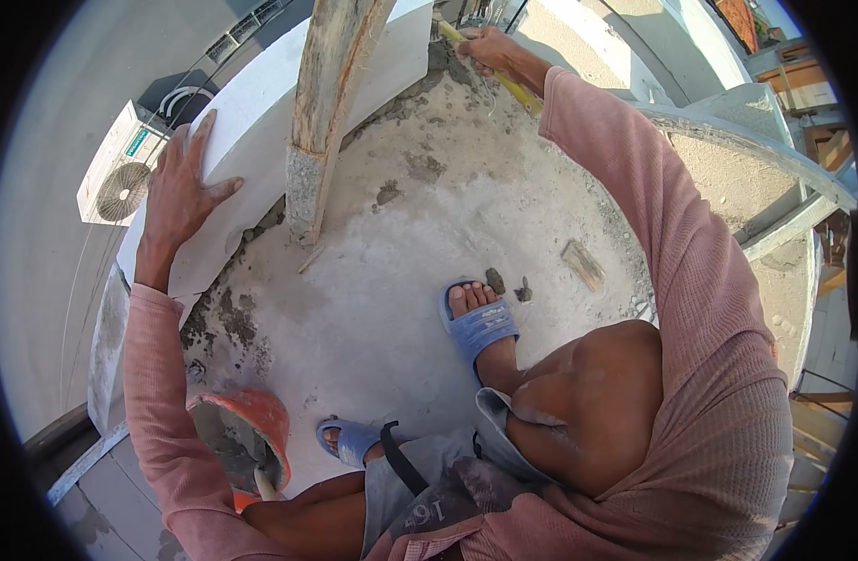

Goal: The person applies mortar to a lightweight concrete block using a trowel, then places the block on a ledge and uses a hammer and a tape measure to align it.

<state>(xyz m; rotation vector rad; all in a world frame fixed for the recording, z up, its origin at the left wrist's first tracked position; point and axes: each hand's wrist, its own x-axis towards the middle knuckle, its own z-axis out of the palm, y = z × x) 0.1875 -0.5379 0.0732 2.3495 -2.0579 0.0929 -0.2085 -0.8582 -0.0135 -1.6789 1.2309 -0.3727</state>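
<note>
My left hand (pixel 183 190) rests with spread fingers on the outer side of a low white curved wall (pixel 246 122), thumb toward its top; it grips nothing. At the far end of that wall, my right hand (pixel 492 50) is closed around a straight yellow bar (pixel 519 93), part of which my fingers hide. A weathered wooden post (pixel 331 93) rises between my hands, close against the inner wall face. Near my left forearm stands an orange bucket (pixel 272 418) with grey mortar inside and a pale handle (pixel 265 484) sticking out of it.
The rough concrete floor (pixel 382 271) carries mortar crumbs and a small wood piece (pixel 583 265). My sandalled feet stand on it. Beyond the wall, an air-conditioner unit (pixel 122 168) hangs on a grey wall. A curved pale ledge (pixel 737 136) borders the right side.
</note>
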